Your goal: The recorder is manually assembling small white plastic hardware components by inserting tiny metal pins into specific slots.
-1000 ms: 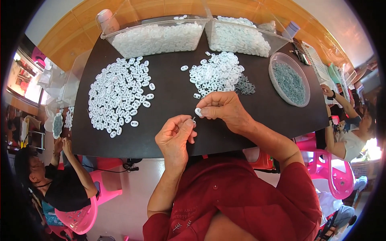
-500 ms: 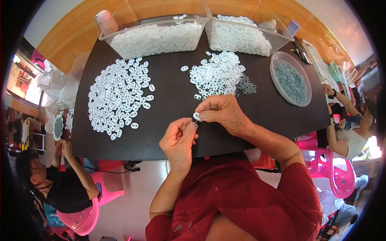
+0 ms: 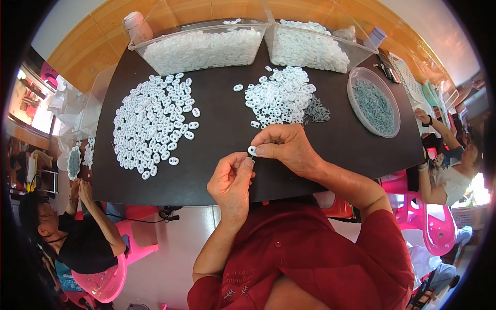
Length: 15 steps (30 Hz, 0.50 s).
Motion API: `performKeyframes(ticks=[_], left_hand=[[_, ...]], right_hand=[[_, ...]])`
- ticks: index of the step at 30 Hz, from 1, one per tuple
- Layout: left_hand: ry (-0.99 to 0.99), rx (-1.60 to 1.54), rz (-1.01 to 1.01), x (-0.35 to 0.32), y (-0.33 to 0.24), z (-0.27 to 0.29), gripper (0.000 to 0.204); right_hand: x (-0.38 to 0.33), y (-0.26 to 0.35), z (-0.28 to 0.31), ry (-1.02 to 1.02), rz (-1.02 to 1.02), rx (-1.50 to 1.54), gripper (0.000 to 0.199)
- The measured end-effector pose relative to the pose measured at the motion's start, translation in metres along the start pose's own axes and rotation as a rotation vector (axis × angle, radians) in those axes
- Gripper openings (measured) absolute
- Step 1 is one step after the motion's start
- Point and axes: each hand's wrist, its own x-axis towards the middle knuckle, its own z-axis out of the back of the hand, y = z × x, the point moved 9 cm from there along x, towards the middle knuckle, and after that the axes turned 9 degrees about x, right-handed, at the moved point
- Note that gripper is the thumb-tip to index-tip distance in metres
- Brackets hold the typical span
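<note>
Between the thumb and fingers of my right hand [image 3: 287, 147] is a small white oval plastic piece with holes [image 3: 252, 150]. Just below and to its left, my left hand [image 3: 232, 181] pinches another small white piece [image 3: 253, 160], mostly covered by the thumb. A thin dark pin seems to show between the two, too small to make out fully. Past my right hand lies a heap of white pieces [image 3: 281, 95], with a small pile of grey pins [image 3: 316, 110] at its right side. A wide spread of white two-holed pieces [image 3: 150, 124] covers the table's left.
Two clear bins [image 3: 201, 51] [image 3: 310, 49] full of white pieces stand along the far edge of the dark table [image 3: 217, 124]. A round clear tub [image 3: 397, 116] of grey pins sits at right. Other people work at the left [image 3: 88, 227] and right [image 3: 449, 175], beside pink chairs.
Both hands stay at nearly the same place over the near table. The white piece in my right hand has tilted slightly, and my left hand has shifted a touch to the right.
</note>
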Motion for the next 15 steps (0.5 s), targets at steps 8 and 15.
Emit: performKeyframes(ticks=[8,15], left_hand=[[-0.007,-0.014,-0.01,0.0001,0.0029,-0.0004,0.011],[-0.02,-0.017,-0.017,0.0008,0.0023,-0.0026,0.017]], right_hand=[[-0.0026,0.0044,0.0002,-0.053,0.08,-0.095,0.009],[-0.0099,0.0042,-0.006,-0.058,0.032,-0.107,0.009]])
